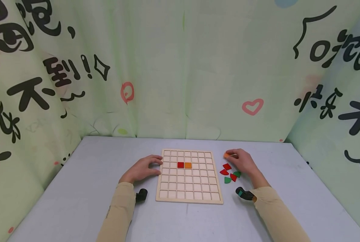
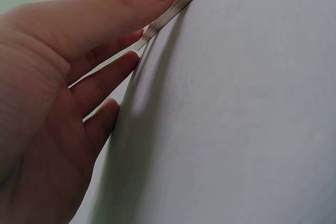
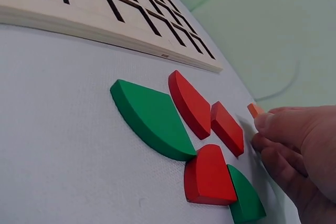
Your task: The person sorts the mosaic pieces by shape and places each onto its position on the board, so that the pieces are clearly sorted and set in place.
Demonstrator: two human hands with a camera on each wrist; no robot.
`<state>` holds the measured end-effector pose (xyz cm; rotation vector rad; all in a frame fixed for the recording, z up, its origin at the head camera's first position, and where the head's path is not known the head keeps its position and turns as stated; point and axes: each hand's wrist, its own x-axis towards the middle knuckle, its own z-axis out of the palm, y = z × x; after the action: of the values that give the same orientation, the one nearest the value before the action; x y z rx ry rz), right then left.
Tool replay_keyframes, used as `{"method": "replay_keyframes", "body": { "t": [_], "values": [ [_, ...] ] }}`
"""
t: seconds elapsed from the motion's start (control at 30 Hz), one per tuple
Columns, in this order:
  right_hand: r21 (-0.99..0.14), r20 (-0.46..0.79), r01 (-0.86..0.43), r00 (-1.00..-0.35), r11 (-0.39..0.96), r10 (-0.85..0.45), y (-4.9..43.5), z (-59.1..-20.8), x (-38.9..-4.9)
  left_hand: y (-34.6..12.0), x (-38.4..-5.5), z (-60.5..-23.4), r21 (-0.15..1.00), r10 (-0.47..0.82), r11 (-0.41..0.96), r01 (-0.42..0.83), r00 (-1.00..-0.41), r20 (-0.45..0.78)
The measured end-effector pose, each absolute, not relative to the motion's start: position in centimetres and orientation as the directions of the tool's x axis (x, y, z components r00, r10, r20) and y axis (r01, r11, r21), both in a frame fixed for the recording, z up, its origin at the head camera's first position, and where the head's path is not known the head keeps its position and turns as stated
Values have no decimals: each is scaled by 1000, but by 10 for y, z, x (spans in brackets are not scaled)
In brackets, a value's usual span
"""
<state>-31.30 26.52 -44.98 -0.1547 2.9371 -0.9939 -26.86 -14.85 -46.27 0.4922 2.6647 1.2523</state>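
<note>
A wooden grid board (image 1: 189, 201) lies on the table, with a red square block (image 1: 180, 165) and an orange square block (image 1: 188, 165) side by side in its cells. My left hand (image 1: 141, 169) touches the board's left edge, thumb and fingers spread along it. Beyond the board's right side, my right hand (image 1: 243, 162) pinches a small orange block (image 3: 254, 110) between thumb and fingers, which hide most of it. Just below that hand are loose red blocks (image 3: 211, 174), one four-sided, others with a curved edge, and green quarter-round blocks (image 3: 152, 121).
The white table (image 1: 107, 208) is bordered at the back and sides by a pale green curtain (image 1: 180, 67) with dark lettering. Black wrist devices (image 1: 141, 195) stick out from both sleeves, inward and low over the table.
</note>
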Motion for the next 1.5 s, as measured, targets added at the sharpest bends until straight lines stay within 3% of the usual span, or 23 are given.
{"method": "replay_keyframes", "body": {
  "t": [0.87,1.07,1.3,1.5],
  "values": [
    [-769,-79,67,-997,636,9,262,-462,-314,-149,-268,-465,779,349,590,213,-937,-8],
    [-772,-74,60,-997,633,4,254,-460,-309,-149,-269,-465,776,351,593,215,-936,-9],
    [-754,-9,-38,-998,655,-68,241,-451,-301,-148,-269,-464,772,348,597,217,-938,-6],
    [-765,-38,-44,-993,643,-114,225,-442,-295,-149,-269,-462,770,352,599,219,-936,-7]
  ]
}}
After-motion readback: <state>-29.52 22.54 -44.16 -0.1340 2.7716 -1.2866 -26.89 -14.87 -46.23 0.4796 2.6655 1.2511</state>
